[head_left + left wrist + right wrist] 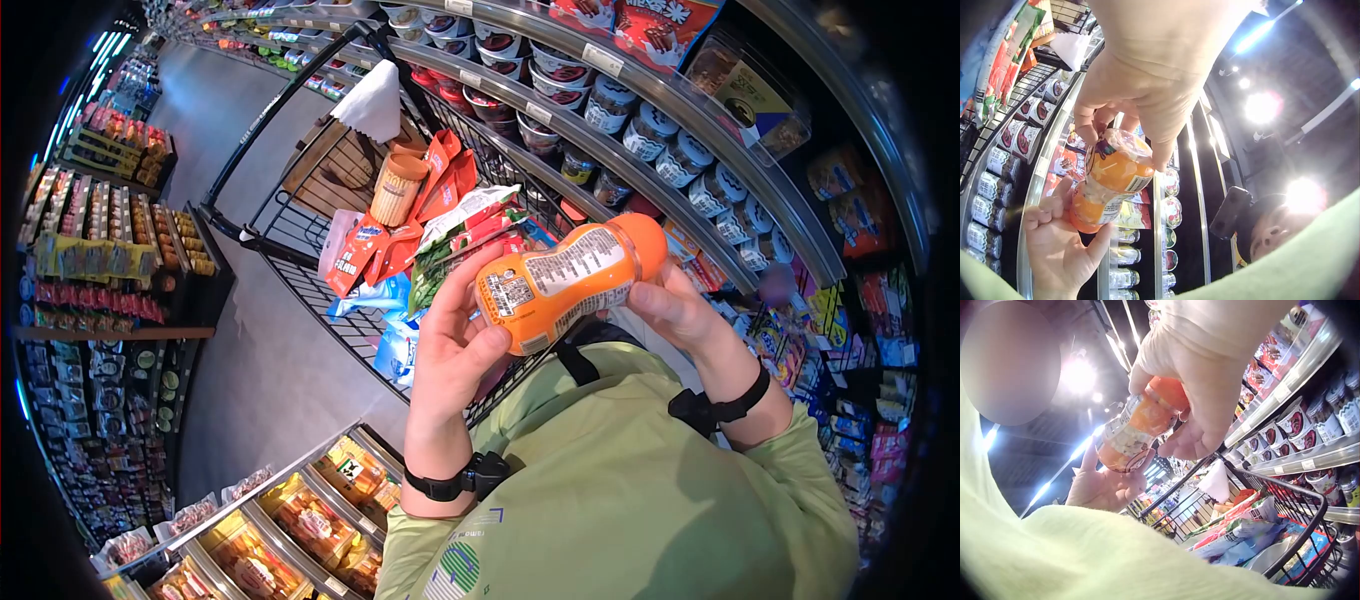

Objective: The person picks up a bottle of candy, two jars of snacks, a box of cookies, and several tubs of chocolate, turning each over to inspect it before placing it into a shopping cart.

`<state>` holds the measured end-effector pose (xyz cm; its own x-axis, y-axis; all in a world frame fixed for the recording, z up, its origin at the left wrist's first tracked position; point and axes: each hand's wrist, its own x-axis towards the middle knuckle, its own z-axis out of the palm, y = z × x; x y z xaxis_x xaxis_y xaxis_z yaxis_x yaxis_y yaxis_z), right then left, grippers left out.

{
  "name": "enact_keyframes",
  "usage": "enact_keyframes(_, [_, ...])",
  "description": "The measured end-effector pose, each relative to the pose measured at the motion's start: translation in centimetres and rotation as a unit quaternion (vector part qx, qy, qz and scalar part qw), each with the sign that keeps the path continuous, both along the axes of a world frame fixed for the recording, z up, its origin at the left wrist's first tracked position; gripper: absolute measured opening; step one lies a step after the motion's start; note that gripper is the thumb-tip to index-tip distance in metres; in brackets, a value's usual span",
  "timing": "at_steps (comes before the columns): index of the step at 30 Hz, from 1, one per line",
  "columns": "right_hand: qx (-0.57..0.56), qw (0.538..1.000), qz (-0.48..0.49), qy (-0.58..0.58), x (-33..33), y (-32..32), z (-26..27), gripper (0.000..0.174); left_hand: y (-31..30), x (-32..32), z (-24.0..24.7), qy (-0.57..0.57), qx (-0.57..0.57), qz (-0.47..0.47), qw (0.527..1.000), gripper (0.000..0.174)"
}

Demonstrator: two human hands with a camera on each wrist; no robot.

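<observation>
An orange bottle (565, 285) with a narrowed waist and an orange cap (640, 245) lies tilted between both hands, above the cart's near side. Its printed label, with a square code, faces up toward the head camera. The left hand (450, 325) grips the base end, thumb on the near edge and fingers behind. At the cap end, the right hand (685, 305) holds the bottle, its thumb at the near side. In the right wrist view, the right hand (1204, 381) curls about the cap end. The left wrist view shows the left hand (1147, 81) pinching the base.
A black wire shopping cart (275, 255) stands ahead, holding red packets (375, 245), a wooden-looking container (400, 185) and several bags. Shelves with tubs and jars (650, 130) run along the right. Bins of packaged food (305, 515) are at lower left; a display rack (100, 270) stands across the aisle.
</observation>
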<state>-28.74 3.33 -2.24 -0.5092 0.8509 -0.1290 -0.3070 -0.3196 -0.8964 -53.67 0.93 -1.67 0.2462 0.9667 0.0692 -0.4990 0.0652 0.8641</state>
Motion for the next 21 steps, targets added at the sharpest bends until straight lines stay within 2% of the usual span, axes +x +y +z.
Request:
enact_keyframes(4, [0.022,1.000,-0.014,0.004,-0.3,0.3,0.7,0.078,0.1,0.3,-0.3,0.039,0.029,0.003,0.999,0.078])
enact_keyframes(6, [0.028,0.999,-0.032,0.010,-0.7,0.6,1.0,0.079,-0.2,0.5,-0.1,0.022,-0.037,-0.038,0.998,0.076])
enact_keyframes(8, [0.044,0.998,-0.039,0.032,-1.2,1.3,1.3,0.087,-0.3,0.5,-1.0,-0.010,-0.067,-0.076,0.995,0.075])
enact_keyframes(10, [0.050,0.997,-0.050,0.041,-1.5,1.4,1.5,0.086,-0.2,0.3,-2.1,-0.047,-0.091,-0.128,0.986,0.068])
enact_keyframes(13, [0.052,0.996,-0.045,0.055,-1.3,1.5,1.8,0.081,-0.4,0.4,-2.5,-0.067,-0.153,-0.123,0.978,0.068])
enact_keyframes(17, [0.051,0.996,-0.039,0.062,-1.7,1.8,2.5,0.078,-0.2,0.9,-2.2,-0.089,-0.158,-0.127,0.975,0.068])
enact_keyframes(19, [0.043,0.998,-0.029,0.030,-1.6,1.9,2.9,0.081,0.0,0.4,-2.7,-0.093,-0.146,-0.161,0.972,0.068])
enact_keyframes(21, [0.042,0.998,-0.053,0.017,-1.8,2.1,3.0,0.082,0.0,0.3,-2.9,-0.083,-0.161,-0.173,0.968,0.067])
